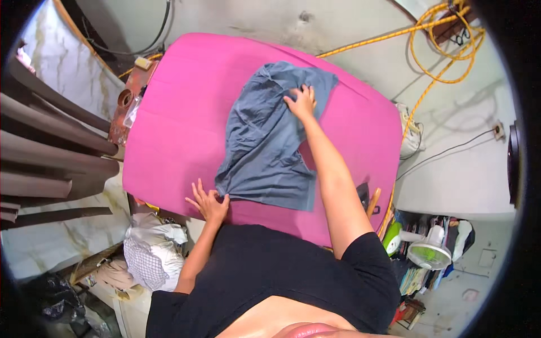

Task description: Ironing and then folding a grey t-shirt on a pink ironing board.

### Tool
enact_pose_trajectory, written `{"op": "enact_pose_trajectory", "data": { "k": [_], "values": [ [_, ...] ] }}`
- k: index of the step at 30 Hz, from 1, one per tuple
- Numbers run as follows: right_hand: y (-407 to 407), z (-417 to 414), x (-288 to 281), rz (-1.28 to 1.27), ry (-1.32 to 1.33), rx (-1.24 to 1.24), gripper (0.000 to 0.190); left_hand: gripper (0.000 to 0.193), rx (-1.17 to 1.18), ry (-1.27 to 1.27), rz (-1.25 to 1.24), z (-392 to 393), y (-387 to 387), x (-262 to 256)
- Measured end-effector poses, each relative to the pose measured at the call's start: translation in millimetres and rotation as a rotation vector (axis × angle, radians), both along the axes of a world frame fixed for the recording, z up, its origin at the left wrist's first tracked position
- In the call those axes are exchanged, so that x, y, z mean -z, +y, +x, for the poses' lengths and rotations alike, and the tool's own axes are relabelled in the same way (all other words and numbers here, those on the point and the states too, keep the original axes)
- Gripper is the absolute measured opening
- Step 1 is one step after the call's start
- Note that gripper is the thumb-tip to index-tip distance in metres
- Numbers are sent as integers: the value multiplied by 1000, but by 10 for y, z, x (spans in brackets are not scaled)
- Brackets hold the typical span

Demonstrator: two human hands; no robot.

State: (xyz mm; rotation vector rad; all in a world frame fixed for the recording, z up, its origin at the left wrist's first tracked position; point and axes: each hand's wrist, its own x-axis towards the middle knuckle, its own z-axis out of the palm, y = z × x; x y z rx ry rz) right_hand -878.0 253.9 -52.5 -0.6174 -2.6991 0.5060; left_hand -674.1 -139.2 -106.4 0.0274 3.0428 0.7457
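A crumpled blue-grey cloth garment (270, 143), perhaps a pair of shorts, lies spread on a pink cloth-covered table (169, 122). My left hand (210, 205) pinches its lower left corner between thumb and index finger, the other fingers spread. Near the garment's upper right part, my right hand (302, 102) rests on the fabric with fingers apart; no grip on it shows. To the right of my right forearm, partly hidden by it, is a dark object with a wooden handle (373, 203) at the table's edge.
Yellow rope (431, 80) hangs in coils and runs along the table's right side. A reddish stand (122, 122) adjoins the left edge. White and checked cloth (148, 257) is heaped at lower left. A green and white fan (429, 251) stands at lower right, by folded clothes.
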Motion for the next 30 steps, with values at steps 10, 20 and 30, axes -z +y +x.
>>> {"op": "enact_pose_trajectory", "data": {
  "k": [10,20,30],
  "values": [
    [865,1605,-1446,-396,459,-240,19,28,-116,154,416,-926,-838,-778],
    [729,3545,-2746,-699,902,-229,59,6,222,881,483,-1117,-540,-2815],
    [1608,3237,-2469,-1250,951,-283,49,24,594,630,234,-1941,341,-3241]
  ]
}}
